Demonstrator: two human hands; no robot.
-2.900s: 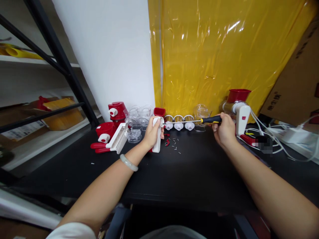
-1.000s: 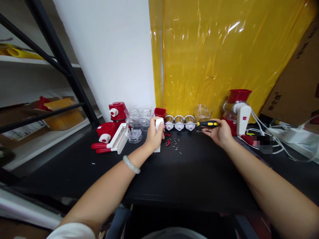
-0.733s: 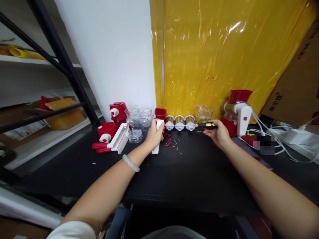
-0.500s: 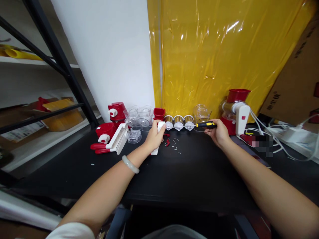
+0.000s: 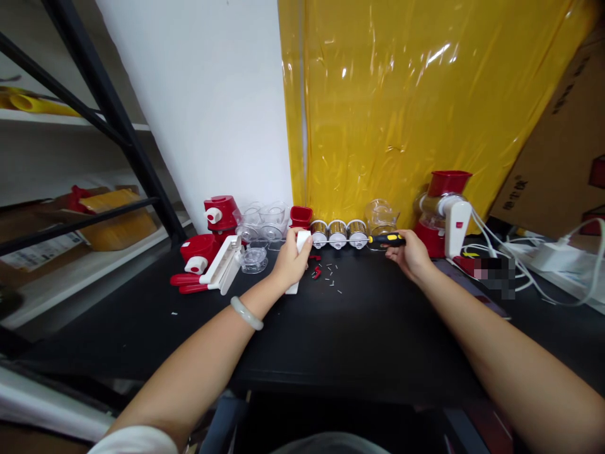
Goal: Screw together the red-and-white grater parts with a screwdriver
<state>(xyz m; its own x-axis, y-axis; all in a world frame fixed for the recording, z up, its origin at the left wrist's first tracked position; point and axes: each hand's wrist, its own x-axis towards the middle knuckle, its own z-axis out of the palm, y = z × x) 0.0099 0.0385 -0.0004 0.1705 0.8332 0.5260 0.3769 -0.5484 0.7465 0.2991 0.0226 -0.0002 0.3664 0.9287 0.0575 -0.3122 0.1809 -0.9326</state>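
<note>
My left hand (image 5: 288, 263) is closed round an upright white plastic part (image 5: 297, 261) that stands on the black table (image 5: 350, 328). My right hand (image 5: 412, 256) grips the black and yellow handle of a screwdriver (image 5: 386, 239). Its long shaft lies level and its tip meets the top of the white part. Small screws (image 5: 333, 279) and red bits lie scattered on the table between my hands.
Behind the shaft stand three steel drums (image 5: 338, 232) and a clear cup (image 5: 380, 217). A red and white grater (image 5: 444, 211) stands at the right, with white cables (image 5: 543, 265) beyond. Red and white parts (image 5: 210, 261) and clear cups (image 5: 259, 224) lie at the left. A black shelf frame (image 5: 113, 120) rises there.
My right hand has shifted a little left and turned on the screwdriver handle. My left hand keeps its hold on the white part, which has barely moved.
</note>
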